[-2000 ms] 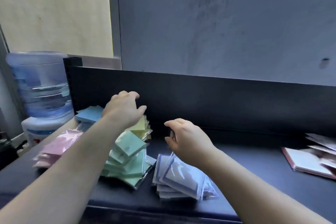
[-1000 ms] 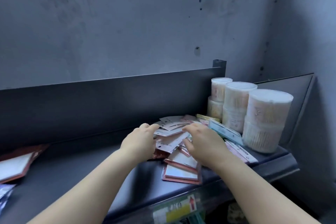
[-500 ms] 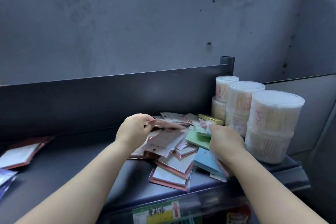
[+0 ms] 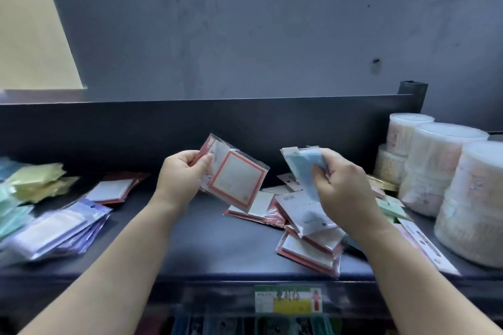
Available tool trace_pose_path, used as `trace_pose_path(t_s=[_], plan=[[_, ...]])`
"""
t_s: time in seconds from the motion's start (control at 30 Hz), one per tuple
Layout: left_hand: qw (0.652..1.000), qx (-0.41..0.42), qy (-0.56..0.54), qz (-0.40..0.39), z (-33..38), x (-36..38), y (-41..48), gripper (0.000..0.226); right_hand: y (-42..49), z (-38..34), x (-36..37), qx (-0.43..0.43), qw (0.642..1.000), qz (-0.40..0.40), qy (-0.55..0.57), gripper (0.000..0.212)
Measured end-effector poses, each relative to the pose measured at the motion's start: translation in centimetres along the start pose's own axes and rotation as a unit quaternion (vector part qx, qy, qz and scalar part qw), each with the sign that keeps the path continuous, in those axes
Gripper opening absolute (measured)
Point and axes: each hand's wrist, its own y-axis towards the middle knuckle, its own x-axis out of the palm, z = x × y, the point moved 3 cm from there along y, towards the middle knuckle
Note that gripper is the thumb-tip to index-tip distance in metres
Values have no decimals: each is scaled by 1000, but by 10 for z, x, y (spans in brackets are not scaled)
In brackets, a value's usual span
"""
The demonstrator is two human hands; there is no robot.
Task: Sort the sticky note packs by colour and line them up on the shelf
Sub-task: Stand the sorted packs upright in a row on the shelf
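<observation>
Sorting in progress on the shelf [image 4: 217,247]; positions are given from the heap of mixed packs [image 4: 307,242]. Far left of the heap lie yellow packs [image 4: 38,179] and a purple stack [image 4: 54,228]. Nearer the heap sits a small red-bordered stack [image 4: 114,190]. Just left of the heap and raised above it, the left hand [image 4: 182,174] pinches a tilted red-bordered pack [image 4: 236,179] by its upper corner. Directly above the heap, the right hand [image 4: 343,185] curls around a blue pack [image 4: 302,163]. Tubs [image 4: 446,166] stand right of the heap. Half a second ago both hands were down in the heap, and each has since lifted one pack out. Each pack probably goes left of the heap next, to its own colour. Much of the heap remains unsorted.
</observation>
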Motion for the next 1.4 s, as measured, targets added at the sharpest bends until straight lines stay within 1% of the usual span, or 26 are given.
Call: trace_pose_path(t_s=[0.07,0.17,0.27,0.33,0.4,0.47,0.57,0.67,0.73,0.83,0.9,1.03,1.13,1.23,1.4], plan=[[999,-25,-21,14,-5,-22,-2,9,1,-12,13,23,996,-10,88,22],[997,-65,-36,12,-15,-54,-3,4,3,-30,38,59,979,-32,190,21],[995,-95,-19,1,-27,-85,0,4,4,-49,68,74,970,-56,226,22],[995,-92,28,-25,-34,-100,6,4,5,-62,88,69,972,-64,218,24],[990,-80,99,-65,-39,-112,15,6,5,-75,108,68,972,-66,214,24],[974,-66,184,-111,-41,-118,28,11,6,-87,127,79,969,-62,224,24],[939,-31,297,-168,-44,-122,51,12,7,-100,152,100,967,-49,230,23],[917,-15,348,-194,-50,-124,71,13,9,-110,170,122,964,-41,235,22],[911,-4,359,-204,-53,-124,84,16,9,-115,179,126,966,-36,222,23],[924,14,335,-183,-54,-124,104,38,9,-124,188,117,975,-24,188,26],[934,26,314,-166,-55,-128,111,47,8,-133,195,108,979,-19,173,29],[927,59,316,-195,-50,-147,97,48,7,-159,218,90,982,-37,163,35],[923,81,328,-184,-41,-183,78,43,9,-186,244,60,985,-60,148,38],[908,109,380,-136,-36,-236,58,39,11,-216,276,27,985,-86,145,39],[921,88,379,-13,-47,-330,42,48,12,-271,330,-29,978,-130,157,39]])
